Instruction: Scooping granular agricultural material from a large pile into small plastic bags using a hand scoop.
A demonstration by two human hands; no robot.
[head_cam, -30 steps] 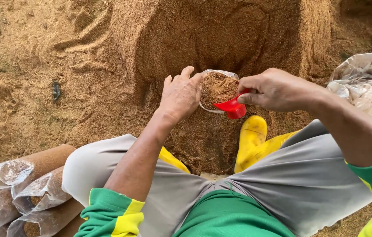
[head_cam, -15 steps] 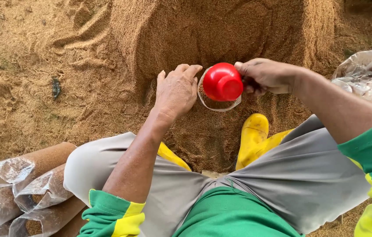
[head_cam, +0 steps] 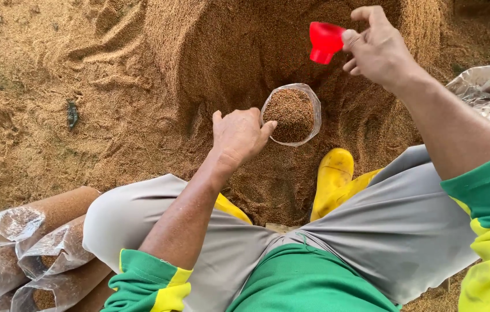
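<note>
My left hand gripped the rim of the filled clear bag, while my right hand pinched the red scoop well above it.

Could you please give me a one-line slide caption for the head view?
Left hand steadies a filled clear bag in the sawdust pile; right hand lifts a red scoop.
</note>
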